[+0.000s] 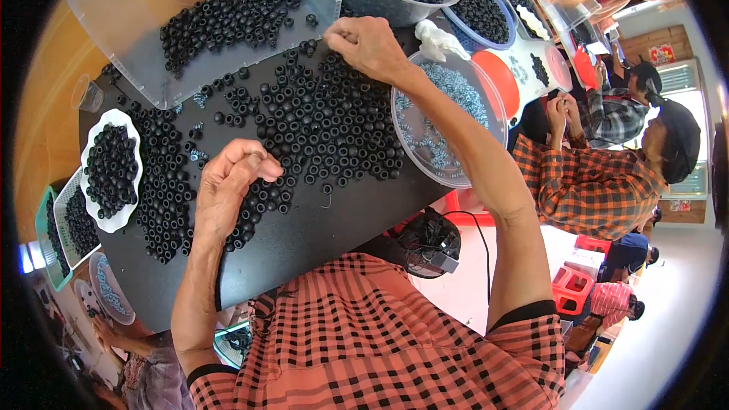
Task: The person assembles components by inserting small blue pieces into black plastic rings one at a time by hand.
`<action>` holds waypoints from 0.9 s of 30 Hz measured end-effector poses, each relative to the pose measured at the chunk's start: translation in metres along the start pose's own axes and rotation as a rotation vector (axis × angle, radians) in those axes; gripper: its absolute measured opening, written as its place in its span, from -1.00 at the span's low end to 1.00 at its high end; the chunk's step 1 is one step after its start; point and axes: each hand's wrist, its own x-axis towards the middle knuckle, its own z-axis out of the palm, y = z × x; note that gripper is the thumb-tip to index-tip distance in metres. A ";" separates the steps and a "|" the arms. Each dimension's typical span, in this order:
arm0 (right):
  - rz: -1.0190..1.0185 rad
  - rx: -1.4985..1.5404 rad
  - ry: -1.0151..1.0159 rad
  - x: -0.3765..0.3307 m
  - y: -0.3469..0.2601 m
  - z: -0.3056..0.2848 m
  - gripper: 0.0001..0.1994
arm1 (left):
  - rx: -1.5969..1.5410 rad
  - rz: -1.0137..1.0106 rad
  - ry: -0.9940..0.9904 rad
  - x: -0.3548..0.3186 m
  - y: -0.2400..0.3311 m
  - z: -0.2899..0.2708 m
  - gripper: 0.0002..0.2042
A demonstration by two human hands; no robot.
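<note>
Across the bare black tabletop (323,226), loose round hollow black beads (342,137) lie right of the left hand (231,176) and bodyward of the right hand (369,47), with no long axis showing. Both hands' fingertips are pinched together, contents unclear; a translucent plastic bin (129,30) stands just beside the right fingers

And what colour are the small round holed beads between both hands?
The small round holed beads are black, clearest in the head view.

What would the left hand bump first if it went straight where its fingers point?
Probably the loose black beads just beyond the left hand, unless it passes above them; depth is unclear.
</note>
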 end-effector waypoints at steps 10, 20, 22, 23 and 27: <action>0.042 0.098 -0.018 0.002 -0.013 0.018 -0.82 | -0.009 -0.015 0.011 0.000 0.000 0.000 -0.86; -0.204 -0.118 0.037 0.011 -0.015 0.040 -0.86 | 0.049 -0.044 0.008 0.001 0.000 0.000 -0.86; -0.218 -0.075 0.059 0.012 -0.026 0.042 -0.86 | 0.064 -0.049 -0.001 0.000 0.000 -0.001 -0.87; -0.231 -0.036 0.083 0.011 -0.030 0.043 -0.87 | 0.070 -0.046 0.001 -0.001 0.000 -0.002 -0.87; -0.364 -0.186 0.026 0.011 -0.025 0.045 -0.88 | 0.057 -0.039 -0.015 0.000 -0.001 -0.003 -0.86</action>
